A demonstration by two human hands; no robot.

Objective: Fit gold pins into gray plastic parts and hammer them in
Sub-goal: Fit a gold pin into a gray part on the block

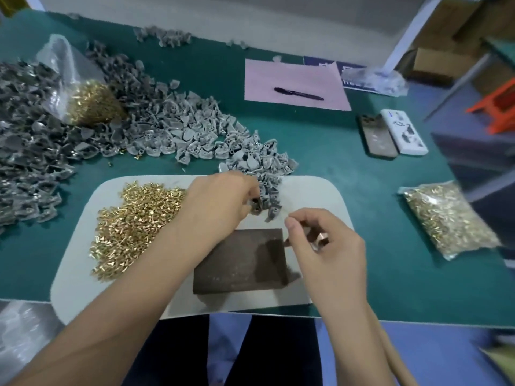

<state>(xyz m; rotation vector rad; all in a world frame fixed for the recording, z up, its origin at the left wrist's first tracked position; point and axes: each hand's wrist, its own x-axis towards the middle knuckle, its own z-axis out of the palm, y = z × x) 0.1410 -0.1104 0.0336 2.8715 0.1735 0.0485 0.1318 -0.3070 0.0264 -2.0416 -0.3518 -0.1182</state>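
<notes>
My left hand [223, 201] pinches one gray plastic part [257, 205] just above the white mat [72, 274], at the edge of a small cluster of gray parts [271, 190]. A heap of loose gold pins [133, 224] lies on the mat to the left of that hand. My right hand [326, 246] hovers beside the dark block [242, 260] with its fingers curled around a hammer [320, 242]; the wooden handle runs back under my forearm. Thumb and forefinger are pressed together; whether they hold a pin is too small to tell.
A large pile of gray parts [181, 126] spreads over the green table's left and centre, with an open bag of pins [92, 103] in it. A sealed pin bag [448, 221] lies right. Pink paper [278, 76] with a pen [298, 93] and two phones [390, 135] sit behind.
</notes>
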